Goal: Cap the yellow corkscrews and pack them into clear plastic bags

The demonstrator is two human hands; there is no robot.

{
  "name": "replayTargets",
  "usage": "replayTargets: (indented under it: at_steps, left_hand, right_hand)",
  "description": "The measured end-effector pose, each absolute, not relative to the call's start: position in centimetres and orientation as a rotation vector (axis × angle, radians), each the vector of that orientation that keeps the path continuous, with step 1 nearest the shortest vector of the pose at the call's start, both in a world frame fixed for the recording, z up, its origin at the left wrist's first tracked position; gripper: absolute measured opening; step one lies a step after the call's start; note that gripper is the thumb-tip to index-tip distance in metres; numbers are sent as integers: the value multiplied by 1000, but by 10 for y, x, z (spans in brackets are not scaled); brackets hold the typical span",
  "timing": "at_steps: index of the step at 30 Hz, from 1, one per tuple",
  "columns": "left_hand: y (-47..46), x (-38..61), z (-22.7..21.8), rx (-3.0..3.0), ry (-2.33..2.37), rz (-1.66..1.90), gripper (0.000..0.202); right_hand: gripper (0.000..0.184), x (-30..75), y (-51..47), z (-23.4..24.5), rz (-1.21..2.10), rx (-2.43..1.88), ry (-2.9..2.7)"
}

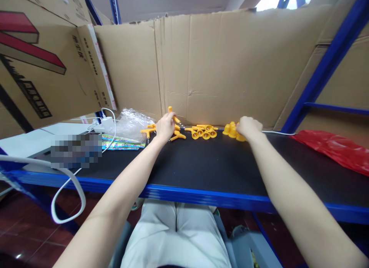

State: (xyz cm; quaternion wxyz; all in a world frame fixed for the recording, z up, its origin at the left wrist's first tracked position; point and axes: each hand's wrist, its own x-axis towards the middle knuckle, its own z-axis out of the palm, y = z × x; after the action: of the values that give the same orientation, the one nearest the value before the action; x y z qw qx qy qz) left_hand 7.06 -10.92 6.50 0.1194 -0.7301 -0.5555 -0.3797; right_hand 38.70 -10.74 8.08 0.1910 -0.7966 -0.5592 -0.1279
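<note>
The left hand (165, 126) is clenched around a yellow peg (171, 110), whose end sticks up out of the fist toward twelve o'clock. The peg is held at the far edge of the black worktop (201, 164), just above a small heap of loose pegs (178, 136) of the same T-shape that lie touching the hand on both sides.

The right hand (248, 126) is curled down over a cluster of yellow caps (231, 130) at its nine o'clock. It touches them, but the fingers are hidden behind the knuckles, so I cannot tell whether it grips one or only rests there. Between the two hands lies a row of yellow cups (205, 133), mouths turned toward the camera.

At nine o'clock from the left hand a clear plastic bag (132, 123) lies crumpled on a printed packet (122, 144); what it holds, if anything, does not show. A white charger (107, 121) with its cable (67, 179) sits just beyond. At three o'clock from the right hand a red plastic bag (331, 149) lies slumped on the worktop, its contents hidden. A cardboard wall (225, 68) stands behind everything, and a printed cardboard box (37, 64) hangs over the ten o'clock corner, showing only its outside.
</note>
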Motion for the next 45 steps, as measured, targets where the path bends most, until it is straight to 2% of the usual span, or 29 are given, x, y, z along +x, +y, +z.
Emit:
replayTargets:
  at_steps: [3, 8, 14, 16, 21, 26, 31, 35, 41, 45]
  left_hand:
    - [-96, 62, 72, -2141, -1608, -946, 36]
    - [-65, 52, 69, -2282, -1441, -462, 27]
    - [-50, 56, 51, -2386, -1400, -312, 24]
    - [-48, 58, 46, -2380, -1461, -350, 26]
    - [-45, 60, 42, -2379, -1489, -355, 29]
    - [-45, 62, 46, -2409, -1563, -322, 34]
    - [-49, 64, 48, -2379, -1546, -219, 42]
    - [-54, 70, 51, -2390, -1548, -131, 38]
    - [-60, 79, 57, -2433, -1620, -116, 33]
    - [-74, 83, 66, -2498, -1664, -181, 42]
  right_hand:
    - [26, 353, -113, 76, -491, -2133, -1796]
    - [30, 326, -109, 46, -682, -1612, -2215]
    - [47, 307, -107, 18, -518, -1274, -2425]
    - [51, 300, -106, 14, -462, -1247, -2472]
    - [37, 291, -106, 10, -467, -1234, -2506]
    - [39, 288, -108, 11, -512, -1227, -2458]
    - [37, 281, -106, 11, -479, -1445, -2408]
    - [32, 277, -106, 12, -480, -1573, -2342]
    - [24, 279, -108, 15, -556, -1457, -2276]
    - [18, 284, -108, 21, -615, -1377, -2200]
